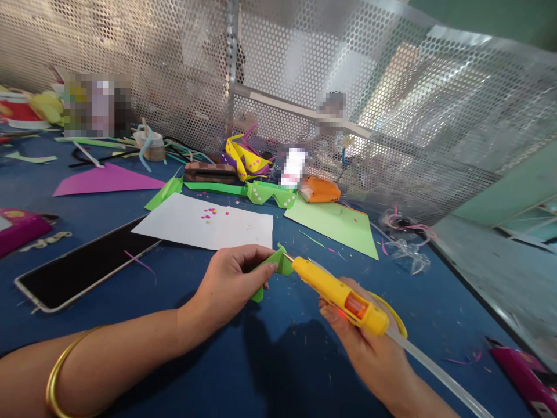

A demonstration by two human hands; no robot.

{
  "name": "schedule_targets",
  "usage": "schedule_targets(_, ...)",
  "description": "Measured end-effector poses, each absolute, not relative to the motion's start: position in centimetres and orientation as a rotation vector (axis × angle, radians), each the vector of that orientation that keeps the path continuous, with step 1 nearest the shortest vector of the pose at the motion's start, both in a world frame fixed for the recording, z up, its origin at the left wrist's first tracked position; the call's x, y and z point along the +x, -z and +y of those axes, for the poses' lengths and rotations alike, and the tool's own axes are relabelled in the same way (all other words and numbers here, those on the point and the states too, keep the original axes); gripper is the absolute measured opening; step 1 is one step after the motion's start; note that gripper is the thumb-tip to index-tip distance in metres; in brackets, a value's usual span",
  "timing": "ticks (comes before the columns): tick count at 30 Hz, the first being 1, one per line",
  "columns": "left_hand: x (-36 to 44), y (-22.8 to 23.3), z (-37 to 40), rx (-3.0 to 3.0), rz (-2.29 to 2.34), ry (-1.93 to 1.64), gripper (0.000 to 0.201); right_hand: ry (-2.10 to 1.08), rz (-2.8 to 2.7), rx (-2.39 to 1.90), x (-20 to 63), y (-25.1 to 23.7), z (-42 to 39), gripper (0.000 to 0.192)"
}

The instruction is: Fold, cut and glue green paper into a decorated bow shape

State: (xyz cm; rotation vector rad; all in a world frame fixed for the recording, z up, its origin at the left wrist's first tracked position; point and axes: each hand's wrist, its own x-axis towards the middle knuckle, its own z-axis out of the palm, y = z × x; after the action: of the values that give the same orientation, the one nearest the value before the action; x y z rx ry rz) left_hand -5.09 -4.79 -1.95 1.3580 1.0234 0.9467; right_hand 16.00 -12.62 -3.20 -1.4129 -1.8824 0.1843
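Left grip: the left hand [232, 278] is closed in a pinch on a folded green paper piece [278, 266], thumb on top, fingers curled beneath.
Right grip: the right hand [363, 339] is wrapped around a yellow glue gun [337, 295], fingers shut on its handle.
Glue gun: nozzle touches the upper edge of the green piece; an orange window shows on its body and a clear glue stick [435, 371] trails out the back.
Green piece: small, creased to a point, held just above the blue table [270, 360] between both hands.
Wrist: a gold bangle [61, 371] sits on the left forearm.
Just beyond: a white sheet [204, 223] with tiny pink and yellow bits lies behind the left hand; a green sheet [335, 226] lies to its right.
Left side: a phone [82, 267], screen dark, partly under the white sheet; a pink paper triangle [104, 180] farther back.
Back: green paper glasses [270, 191] and an orange object [319, 188] near the perforated metal screen [391, 104].
Writing: none legible; several patches are blurred.
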Motion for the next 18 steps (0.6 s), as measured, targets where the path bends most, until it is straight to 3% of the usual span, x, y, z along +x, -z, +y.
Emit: schedule_targets(18,-5.06,1.88,-4.74,1.389,1.043,-0.967,0.025,-0.156,-1.896,-1.442,16.21,3.37,-12.73,0.022)
